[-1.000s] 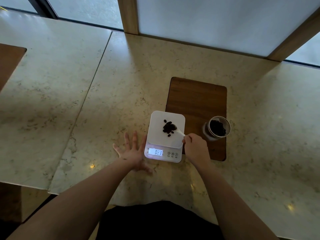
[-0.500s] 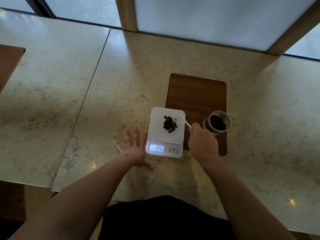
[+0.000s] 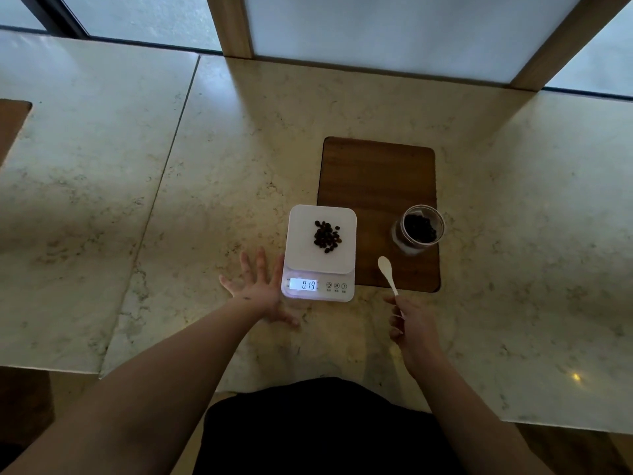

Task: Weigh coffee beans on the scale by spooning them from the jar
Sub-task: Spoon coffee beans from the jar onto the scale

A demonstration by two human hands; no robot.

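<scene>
A white scale (image 3: 301, 248) stands on the stone counter, its lit display reading 0.19. A small heap of dark coffee beans (image 3: 327, 236) lies on its platform. To the right, an open glass jar (image 3: 419, 229) holding more beans sits on a wooden board (image 3: 376, 186). My right hand (image 3: 412, 329) grips the handle of a white spoon (image 3: 387, 272), whose empty bowl points up toward the jar, between scale and jar. My left hand (image 3: 260, 291) lies flat with fingers spread on the counter, touching the scale's left side.
The stone counter (image 3: 171, 200) has a seam running left of the scale. A wooden-framed window panel (image 3: 376, 32) stands at the back. Another wooden board corner (image 3: 10, 125) shows at the far left.
My right hand has pulled the spoon off the scale platform and back toward me, to the right. The beans stay on the scale; the display reading changed. The left hand has not moved.
</scene>
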